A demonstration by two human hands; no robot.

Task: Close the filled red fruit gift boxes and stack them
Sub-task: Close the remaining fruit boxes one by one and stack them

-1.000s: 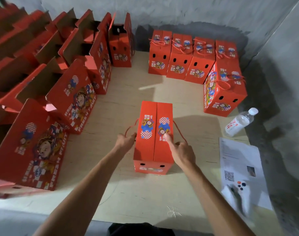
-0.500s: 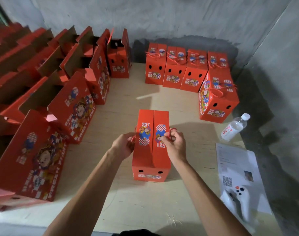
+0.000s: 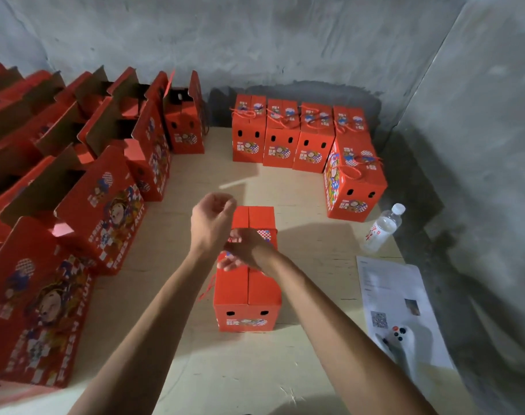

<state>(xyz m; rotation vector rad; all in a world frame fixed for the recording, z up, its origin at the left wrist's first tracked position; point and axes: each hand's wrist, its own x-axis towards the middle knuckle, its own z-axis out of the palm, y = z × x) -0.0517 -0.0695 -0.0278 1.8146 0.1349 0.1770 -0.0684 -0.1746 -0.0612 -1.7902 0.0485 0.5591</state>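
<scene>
We see both hands crossed over the closed red box in the middle of the desk. The left hand is raised above the box's far half, its fingers curled in a loose grip, thumb near fingertips; whether it pinches the red cord we cannot tell. The right hand lies lower, over the box's top seam, fingers bent toward the left, and seems to pinch a bit of red cord at its fingertips, though motion blur leaves that unsure. A loop of the cord hangs down the box's left side.

Outward, a row of four closed boxes stands against the back wall, with a fifth closed box just in front of the row's right end. Open boxes with raised flaps fill the left side. To the right lie a water bottle, a printed sheet and a white controller resting on it.
</scene>
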